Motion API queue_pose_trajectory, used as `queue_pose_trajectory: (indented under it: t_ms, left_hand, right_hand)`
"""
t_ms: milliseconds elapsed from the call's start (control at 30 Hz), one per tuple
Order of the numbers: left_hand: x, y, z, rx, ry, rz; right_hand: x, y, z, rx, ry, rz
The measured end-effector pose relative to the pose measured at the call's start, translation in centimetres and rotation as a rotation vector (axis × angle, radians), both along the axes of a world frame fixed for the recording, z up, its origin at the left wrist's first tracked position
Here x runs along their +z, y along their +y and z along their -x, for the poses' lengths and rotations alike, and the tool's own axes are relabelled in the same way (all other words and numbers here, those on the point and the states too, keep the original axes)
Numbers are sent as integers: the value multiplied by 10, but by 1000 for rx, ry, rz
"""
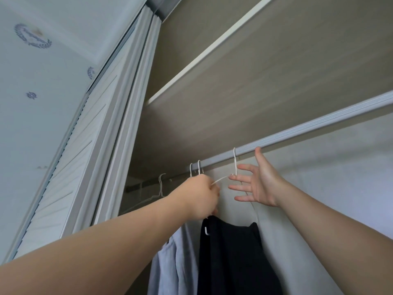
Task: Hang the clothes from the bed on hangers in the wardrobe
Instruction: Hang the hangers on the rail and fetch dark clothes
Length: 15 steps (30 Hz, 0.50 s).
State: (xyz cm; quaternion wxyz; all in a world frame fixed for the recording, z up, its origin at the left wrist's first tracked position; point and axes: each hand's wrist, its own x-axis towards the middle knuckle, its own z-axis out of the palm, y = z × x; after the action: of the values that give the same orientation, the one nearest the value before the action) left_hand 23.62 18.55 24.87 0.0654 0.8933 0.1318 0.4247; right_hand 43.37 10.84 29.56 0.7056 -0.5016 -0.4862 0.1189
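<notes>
As the left hand (202,196) grips its hanger (235,160), the black garment (231,258) droops.

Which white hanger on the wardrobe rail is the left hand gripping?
The rightmost hanger, whose hook sits alone on the rail next to the open right hand. Its wire shoulder runs into the grip of the left hand; the other hooks cluster further left.

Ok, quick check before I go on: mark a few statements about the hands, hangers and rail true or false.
1. The hanger is hooked over the rail. True.
2. The right hand grips that hanger. False: its fingers are spread; the left hand grips it.
3. The black garment hangs to the right of the pale blue garment. True.
4. Only one hanger is on the rail. False: two more hooks sit further left.
</notes>
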Motion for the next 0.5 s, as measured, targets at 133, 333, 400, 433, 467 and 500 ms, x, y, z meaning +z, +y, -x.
queue_pose_trajectory:
  t_ms: [133, 333, 400, 433, 467, 500]
  left_hand:
    - [2, 1, 7, 253, 90, -330]
    - [0, -1, 13, 368, 188, -431]
    - [-3, 1, 14, 398, 217, -441]
    - [-3, 2, 15, 417, 229, -438]
    - [-4, 3, 17, 436, 243, -429]
    - [-4, 7, 18, 454, 259, -419]
  right_hand:
    - [-16, 7, -7, -689, -530, -84]
    - [-41, 37, 7, -429, -495, 4]
    - [-40, 49, 12, -374, -457, -10]
    - [-39, 56, 13, -365, -439, -11]
    - [-38, 64, 14, -358, -430, -13]
    - [-36, 73, 15, -351, -423, -15]
